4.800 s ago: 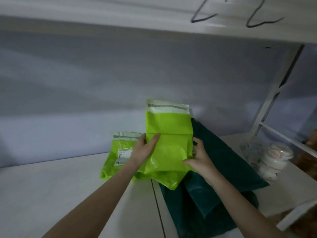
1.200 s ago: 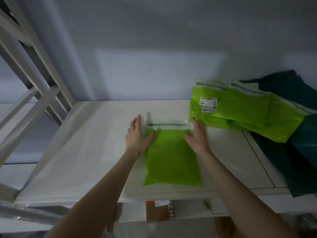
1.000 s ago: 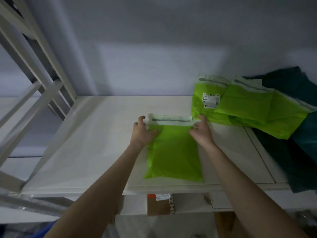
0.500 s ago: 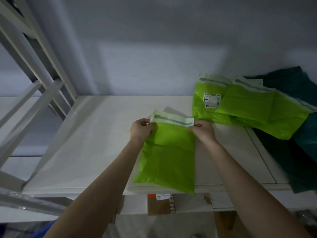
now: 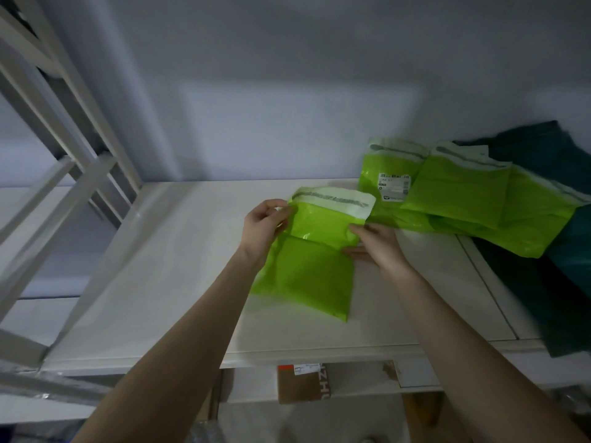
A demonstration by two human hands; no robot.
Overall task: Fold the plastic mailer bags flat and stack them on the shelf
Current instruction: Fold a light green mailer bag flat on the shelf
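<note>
Left hand and right hand pinch the green mailer's side edges above the shelf, apparently to fold its top over.

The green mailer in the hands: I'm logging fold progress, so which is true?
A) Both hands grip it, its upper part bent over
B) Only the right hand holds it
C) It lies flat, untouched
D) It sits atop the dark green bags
A: the left hand and right hand grip the green mailer, creased across its middle.
</note>
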